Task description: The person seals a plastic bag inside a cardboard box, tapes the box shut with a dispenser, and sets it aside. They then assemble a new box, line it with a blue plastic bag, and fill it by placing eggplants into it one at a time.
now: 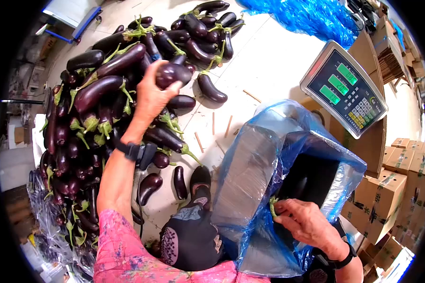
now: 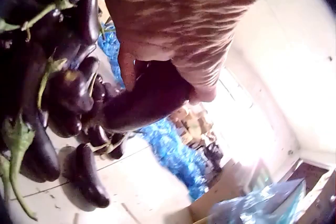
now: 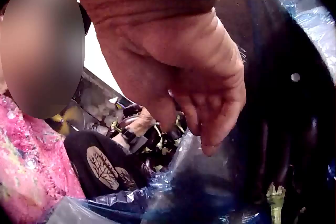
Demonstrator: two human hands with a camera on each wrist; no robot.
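Note:
A dark purple eggplant point(image 1: 172, 74) is gripped in my left hand point(image 1: 151, 96), thumb on one side and fingers on the other, above the pile of eggplants point(image 1: 101, 89). The left wrist view shows that eggplant point(image 2: 147, 98) slanting out below the palm. My right hand point(image 1: 304, 221) hangs with loosely bent fingers over the near side of a box lined with a blue plastic bag point(image 1: 250, 155). Dark eggplants point(image 1: 309, 177) lie inside. Near the right fingertips is a green eggplant stem point(image 1: 273, 206); in the right wrist view the stem point(image 3: 275, 203) sits apart from them.
A digital scale display point(image 1: 344, 89) stands beyond the box. Blue plastic film point(image 1: 302, 16) is heaped on the floor at the back. Cardboard cartons point(image 1: 378, 198) are stacked at the right. Loose eggplants point(image 1: 179, 183) lie by the person's foot point(image 1: 200, 177).

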